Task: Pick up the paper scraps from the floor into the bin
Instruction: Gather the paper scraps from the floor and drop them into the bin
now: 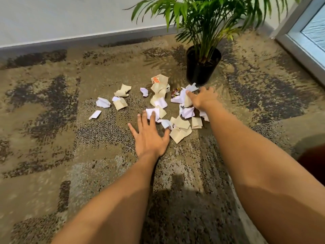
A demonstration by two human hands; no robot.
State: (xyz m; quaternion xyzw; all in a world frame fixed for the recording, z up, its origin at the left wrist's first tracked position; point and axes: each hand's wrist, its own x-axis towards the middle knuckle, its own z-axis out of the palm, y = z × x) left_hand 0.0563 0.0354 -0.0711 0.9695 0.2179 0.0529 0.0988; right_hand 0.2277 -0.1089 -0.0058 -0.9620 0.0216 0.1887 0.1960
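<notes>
The left hand (149,136) lies palm down on the carpet (52,155), grip wide, fingers spread flat; its longer fingertips (152,114) rest on a white scrap (152,112) at the near edge of the pile, and the thumb points toward a small white piece (166,123) just beside it. Nothing is closed in this hand. The right hand (202,99) reaches farther out, fingers loosely spread and curled down over the far right part of the pile; its thumb (190,95) presses on crumpled white and tan paper (184,99). Whether that grip has closed on any of it, I cannot tell.

The scraps (179,127) are torn and crumpled bits, some thin white sheet, some stiffer tan paper with sharp folds. They lie scattered on the floor between and ahead of the two hands. Folded tan pieces (180,133) sit right of the left thumb; a tan square (196,122) lies beside the right forearm. Farther left, apart from both hands, are a white ball (102,102), a tan wedge (120,103), a curled tan piece (123,90) and a flat white slip (95,115). At the far side lies a creased tan bag with orange print (159,80), and near it a small shiny coloured wrapper (175,93).

The carpet is short, rough pile, mottled tan and dark grey. Just beyond the right hand stands a black plastic pot (202,67) holding a palm with thin green fronds (202,13). A pale wall with a grey baseboard (70,41) runs behind.
</notes>
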